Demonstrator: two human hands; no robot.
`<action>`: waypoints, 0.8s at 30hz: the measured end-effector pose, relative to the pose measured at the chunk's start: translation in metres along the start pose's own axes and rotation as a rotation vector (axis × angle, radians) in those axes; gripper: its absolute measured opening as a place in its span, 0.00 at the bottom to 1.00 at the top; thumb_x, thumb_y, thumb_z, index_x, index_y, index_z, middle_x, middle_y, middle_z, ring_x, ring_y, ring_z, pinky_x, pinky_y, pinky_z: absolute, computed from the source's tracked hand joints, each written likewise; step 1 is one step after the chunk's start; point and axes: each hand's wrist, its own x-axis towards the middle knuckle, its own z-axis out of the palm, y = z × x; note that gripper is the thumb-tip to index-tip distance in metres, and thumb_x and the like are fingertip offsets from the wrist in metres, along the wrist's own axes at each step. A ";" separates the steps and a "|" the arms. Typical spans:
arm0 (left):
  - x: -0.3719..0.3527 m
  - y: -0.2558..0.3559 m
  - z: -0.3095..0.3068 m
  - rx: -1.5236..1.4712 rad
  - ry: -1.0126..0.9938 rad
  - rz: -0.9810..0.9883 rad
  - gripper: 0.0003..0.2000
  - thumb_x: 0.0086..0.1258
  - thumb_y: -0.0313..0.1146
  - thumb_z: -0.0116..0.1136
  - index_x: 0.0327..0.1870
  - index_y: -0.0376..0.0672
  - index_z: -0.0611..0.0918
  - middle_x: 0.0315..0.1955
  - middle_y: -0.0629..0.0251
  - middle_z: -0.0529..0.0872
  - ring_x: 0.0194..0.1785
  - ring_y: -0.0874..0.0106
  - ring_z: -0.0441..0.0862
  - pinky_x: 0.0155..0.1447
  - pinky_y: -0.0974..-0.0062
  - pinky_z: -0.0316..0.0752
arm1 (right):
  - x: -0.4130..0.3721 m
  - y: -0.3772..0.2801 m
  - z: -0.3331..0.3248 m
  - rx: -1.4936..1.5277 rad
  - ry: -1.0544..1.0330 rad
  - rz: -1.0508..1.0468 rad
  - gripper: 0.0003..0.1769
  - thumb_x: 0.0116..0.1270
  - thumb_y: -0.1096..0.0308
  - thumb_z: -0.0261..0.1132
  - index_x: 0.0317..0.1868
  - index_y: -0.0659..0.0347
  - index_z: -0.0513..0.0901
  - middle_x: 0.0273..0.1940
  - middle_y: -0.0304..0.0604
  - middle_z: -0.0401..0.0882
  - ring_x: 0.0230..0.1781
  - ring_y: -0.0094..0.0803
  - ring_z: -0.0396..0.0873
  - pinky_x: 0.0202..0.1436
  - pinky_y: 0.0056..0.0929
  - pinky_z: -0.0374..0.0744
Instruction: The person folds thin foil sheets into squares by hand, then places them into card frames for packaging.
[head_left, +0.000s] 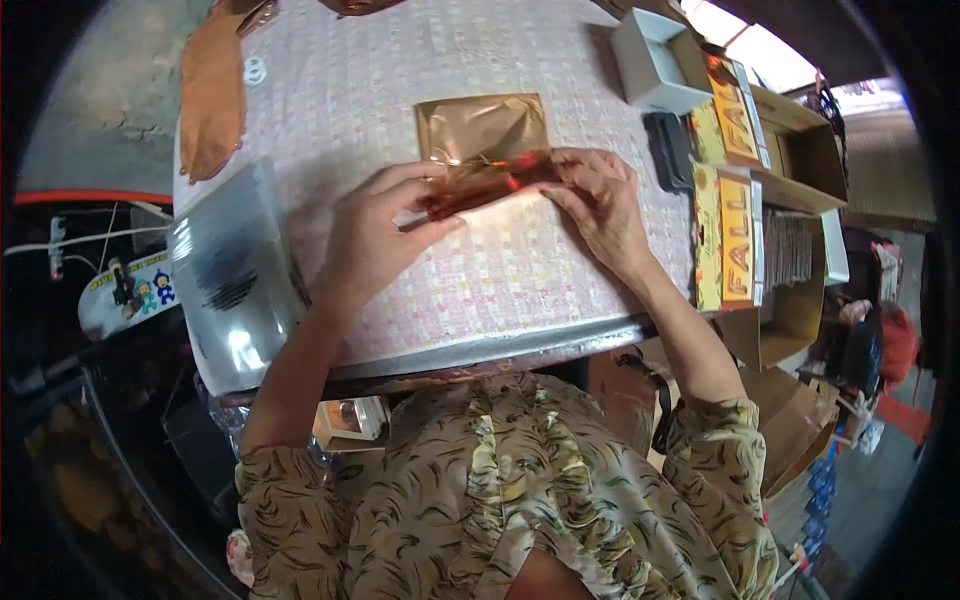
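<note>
A shiny copper-coloured film packet (485, 120) lies flat on the cloth-covered table in front of me. Its near edge is lifted or folded, with a red glint along it. My left hand (385, 220) pinches the left end of that near edge between thumb and fingers. At the right end, my right hand (603, 205) grips the same edge with its fingertips. Whatever is inside the packet cannot be made out.
Clear plastic sleeves (235, 275) are stacked at the table's left edge, below an orange-brown piece (213, 95) and small white rings (255, 70). On the right are a white box (655, 65), a black object (668, 152) and cartons labelled FALL (738, 240).
</note>
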 end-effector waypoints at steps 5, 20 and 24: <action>-0.006 -0.024 -0.001 0.011 -0.072 0.025 0.11 0.61 0.18 0.74 0.44 0.31 0.89 0.55 0.59 0.86 0.51 0.74 0.88 0.52 0.77 0.86 | 0.001 0.001 0.001 -0.009 0.013 -0.022 0.10 0.65 0.68 0.76 0.47 0.55 0.91 0.59 0.39 0.85 0.61 0.38 0.77 0.70 0.40 0.64; 0.001 -0.010 0.011 0.019 0.040 -0.092 0.10 0.68 0.26 0.71 0.30 0.29 0.84 0.46 0.57 0.86 0.39 0.69 0.86 0.37 0.75 0.81 | 0.000 -0.015 0.010 -0.041 0.050 0.126 0.10 0.70 0.64 0.73 0.40 0.63 0.89 0.63 0.38 0.80 0.64 0.37 0.71 0.73 0.43 0.55; 0.003 -0.011 0.014 0.071 0.030 -0.157 0.11 0.70 0.29 0.70 0.29 0.30 0.85 0.46 0.58 0.87 0.40 0.67 0.87 0.39 0.72 0.81 | 0.000 -0.020 0.016 -0.092 0.105 0.118 0.09 0.70 0.66 0.72 0.37 0.64 0.87 0.62 0.40 0.80 0.61 0.39 0.72 0.72 0.43 0.57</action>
